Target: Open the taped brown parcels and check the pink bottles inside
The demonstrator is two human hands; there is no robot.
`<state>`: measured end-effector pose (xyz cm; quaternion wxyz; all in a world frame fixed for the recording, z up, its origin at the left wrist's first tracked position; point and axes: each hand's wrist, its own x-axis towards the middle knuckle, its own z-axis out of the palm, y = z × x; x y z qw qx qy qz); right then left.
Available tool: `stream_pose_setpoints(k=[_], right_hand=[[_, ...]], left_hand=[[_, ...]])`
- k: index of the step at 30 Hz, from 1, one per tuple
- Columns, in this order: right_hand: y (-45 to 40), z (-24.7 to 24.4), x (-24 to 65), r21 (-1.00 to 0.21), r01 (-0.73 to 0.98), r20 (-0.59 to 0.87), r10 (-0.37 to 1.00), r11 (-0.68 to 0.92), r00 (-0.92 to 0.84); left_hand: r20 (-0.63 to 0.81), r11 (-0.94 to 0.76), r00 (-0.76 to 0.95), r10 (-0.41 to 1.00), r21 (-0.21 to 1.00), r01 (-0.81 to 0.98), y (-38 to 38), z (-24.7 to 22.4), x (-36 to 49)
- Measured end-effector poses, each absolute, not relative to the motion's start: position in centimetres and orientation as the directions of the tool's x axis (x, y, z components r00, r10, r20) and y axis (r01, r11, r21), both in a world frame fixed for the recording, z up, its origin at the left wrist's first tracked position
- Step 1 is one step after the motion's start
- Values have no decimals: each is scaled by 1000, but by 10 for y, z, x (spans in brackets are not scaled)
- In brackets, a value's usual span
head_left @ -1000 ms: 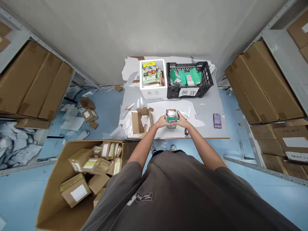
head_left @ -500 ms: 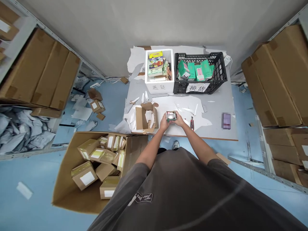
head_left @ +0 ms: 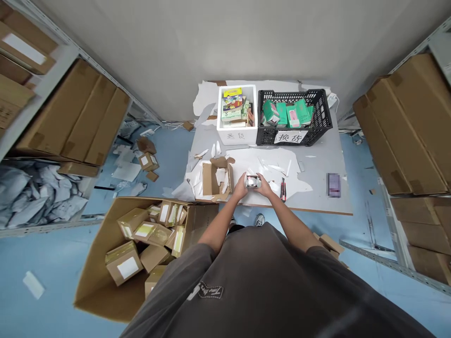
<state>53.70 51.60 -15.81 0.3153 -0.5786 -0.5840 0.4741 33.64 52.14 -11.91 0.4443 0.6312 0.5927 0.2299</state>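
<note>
Box held lower, nearer the table edge

Hands are the first thing we follow: a second ago they held the small box (head_left: 252, 181) up so that its green sides showed plainly; now we see mostly its pale, shiny top, and almost no green. We judge that the box has been tipped or lowered toward the table (head_left: 317, 155), so the work on it goes on with the box in hand, not set aside.

Our left hand (head_left: 242, 184) clamps the box from the left and our right hand (head_left: 263, 184) from the right, both closed on it, fingers wrapped round its sides. Both forearms reach forward and converge, elbows out from the body. The box sits between the palms just above the near edge of the table, over torn white paper (head_left: 275, 162).

An opened cardboard carton (head_left: 214, 178) lies just left of our hands, a red-handled cutter (head_left: 282, 188) just right. Farther back stand a white foam bin (head_left: 237, 115) and a black crate (head_left: 294, 117) holding green boxes.
</note>
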Motion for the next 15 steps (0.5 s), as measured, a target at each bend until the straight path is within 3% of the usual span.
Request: stream_pose_setpoints(k=[5,12,15], right_hand=[[512,-145,531,-921,384,-119,987,-69,-106],[511,-142,523,-874,481,-140,984,-71,-110],[512,-139,525,-854,515,-163,978,-75,-128]], left_hand=[[-125,-20,177,976,762,648,511,-83,325],[-402,134,110,909,531,836,537,-70,354],[-469,178,84,879,489,854,554,-71,361]])
